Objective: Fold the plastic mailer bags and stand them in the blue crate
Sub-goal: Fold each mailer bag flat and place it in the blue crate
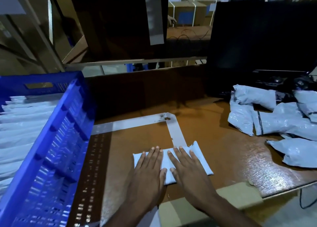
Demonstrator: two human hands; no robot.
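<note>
Both hands, left hand (147, 173) and right hand (187, 168), press flat with straight fingers on a folded mailer bag (200, 160). The blue crate (56, 141) (already holding upright bags) stands just left; unfolded mailer bags (277, 122) lie heaped to the right, before a dark monitor (264, 36).

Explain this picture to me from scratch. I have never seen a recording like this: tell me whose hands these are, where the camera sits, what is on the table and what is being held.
There is no machine here. A person wears a wide-angle camera on the head, so the single picture looks forward and down at their own two hands.

The left hand and right hand both lie flat, fingers straight, pressing a folded mailer bag onto the brown table. Nothing is gripped; the bag is only pressed down.

To the left stands a blue crate, already holding a row of pale bags on edge. To the right lies a loose pile of grey mailer bags not yet folded. White tape strips mark a corner on the table. A dark monitor stands behind the pile.
</note>
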